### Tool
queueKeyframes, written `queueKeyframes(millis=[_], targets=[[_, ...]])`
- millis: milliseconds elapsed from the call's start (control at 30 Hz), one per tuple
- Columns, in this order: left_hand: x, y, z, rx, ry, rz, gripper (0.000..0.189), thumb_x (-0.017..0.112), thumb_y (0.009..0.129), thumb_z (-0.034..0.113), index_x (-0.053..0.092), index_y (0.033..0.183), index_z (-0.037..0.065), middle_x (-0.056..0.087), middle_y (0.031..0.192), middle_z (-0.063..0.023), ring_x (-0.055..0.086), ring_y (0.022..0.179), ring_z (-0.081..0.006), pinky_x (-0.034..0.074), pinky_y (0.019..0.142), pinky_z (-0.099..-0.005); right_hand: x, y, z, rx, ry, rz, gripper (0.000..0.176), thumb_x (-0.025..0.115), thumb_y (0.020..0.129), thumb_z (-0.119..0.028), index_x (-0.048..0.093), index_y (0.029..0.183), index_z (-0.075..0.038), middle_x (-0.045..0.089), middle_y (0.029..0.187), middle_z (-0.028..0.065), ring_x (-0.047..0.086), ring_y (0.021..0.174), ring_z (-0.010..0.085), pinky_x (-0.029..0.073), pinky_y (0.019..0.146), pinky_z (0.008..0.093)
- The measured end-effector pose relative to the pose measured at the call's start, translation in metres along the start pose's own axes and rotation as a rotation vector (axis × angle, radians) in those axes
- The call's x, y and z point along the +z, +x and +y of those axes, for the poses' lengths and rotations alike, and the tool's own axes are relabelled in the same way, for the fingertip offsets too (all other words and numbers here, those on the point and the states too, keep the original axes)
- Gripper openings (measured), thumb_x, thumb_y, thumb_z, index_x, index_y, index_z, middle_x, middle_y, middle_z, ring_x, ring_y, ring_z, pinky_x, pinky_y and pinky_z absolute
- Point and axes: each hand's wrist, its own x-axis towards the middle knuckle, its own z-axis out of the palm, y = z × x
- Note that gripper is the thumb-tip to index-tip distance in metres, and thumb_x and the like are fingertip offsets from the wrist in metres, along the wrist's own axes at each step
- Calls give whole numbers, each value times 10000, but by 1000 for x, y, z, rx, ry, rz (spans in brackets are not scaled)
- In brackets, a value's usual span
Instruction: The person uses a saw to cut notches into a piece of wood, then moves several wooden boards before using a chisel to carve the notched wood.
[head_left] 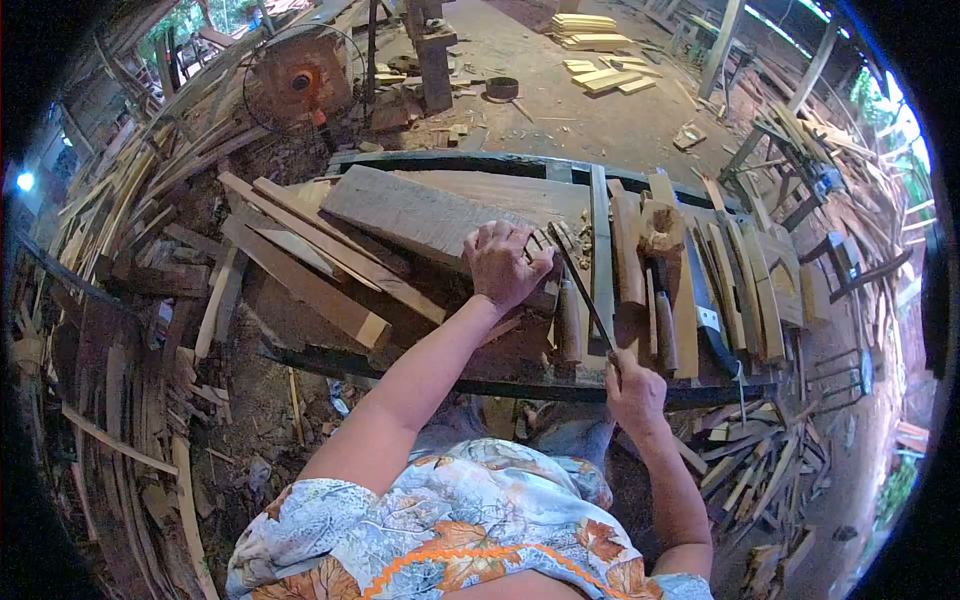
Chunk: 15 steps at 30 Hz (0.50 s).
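Observation:
My right hand (637, 395) is closed around the near end of a long, thin dark file (586, 292), which slants up and away to the left. The file's far end lies right beside the fingertips of my left hand (505, 262). That hand is curled over the near right end of a thick, weathered wooden block (410, 210), pinching a small, pale-edged curved piece (539, 240); its exact kind I cannot tell. Just below the file is a tool with a wooden handle (569, 325). Wood shavings (580, 240) are scattered past the file.
On the bench's right side lie a wooden-handled tool (665, 330), a dark-handled blade (715, 335) and several wood strips (745, 285). Long boards (305, 270) rest on the left. A fan (303, 82) stands beyond the bench, and pale planks (590, 35) are stacked farther off.

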Motion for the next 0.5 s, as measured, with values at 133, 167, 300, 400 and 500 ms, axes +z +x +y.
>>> queueKeyframes(millis=[133, 167, 300, 400, 500], targets=[[0, 0, 0, 5, -9, -14, 420, 612, 729, 520, 672, 923, 152, 581, 886, -45, 538, 940, -245, 347, 829, -435, 14, 54, -11, -29, -44, -5, 193, 547, 858, -235, 570, 943, -63, 629, 705, 197, 632, 692, 391, 488, 624, 483], [0, 0, 0, 7, -3, -9, 420, 612, 729, 520, 672, 923, 152, 581, 886, -45, 538, 940, -245, 347, 829, -435, 24, 72, -12, -33, -55, 0, 200, 540, 859, -243, 574, 927, -59, 633, 714, 201, 633, 710, 396, 491, 638, 483], [-4, 2, 0, 3, -2, -55, 458, 627, 720, 544, 676, 939, 144, 594, 908, -53, 542, 944, -247, 347, 850, -431, 37, 113, -30, -17, -62, -26, 215, 527, 862, -254, 578, 903, -50, 634, 725, 212, 635, 740, 396, 495, 664, 480], [-2, 1, 1, -6, 9, -47, 479, 626, 720, 558, 678, 946, 139, 596, 914, -56, 542, 944, -250, 347, 857, -427, 34, 98, -30, 8, -7, 21, 230, 528, 865, -262, 574, 908, -41, 635, 749, 220, 631, 741, 405, 492, 669, 481], [-3, 0, 3, -24, -2, -45, 489, 623, 720, 568, 680, 939, 135, 592, 902, -56, 538, 919, -251, 349, 841, -420, 12, 39, -15, -5, -13, -6, 190, 547, 866, -232, 560, 910, -47, 631, 727, 203, 628, 712, 397, 480, 639, 487]])
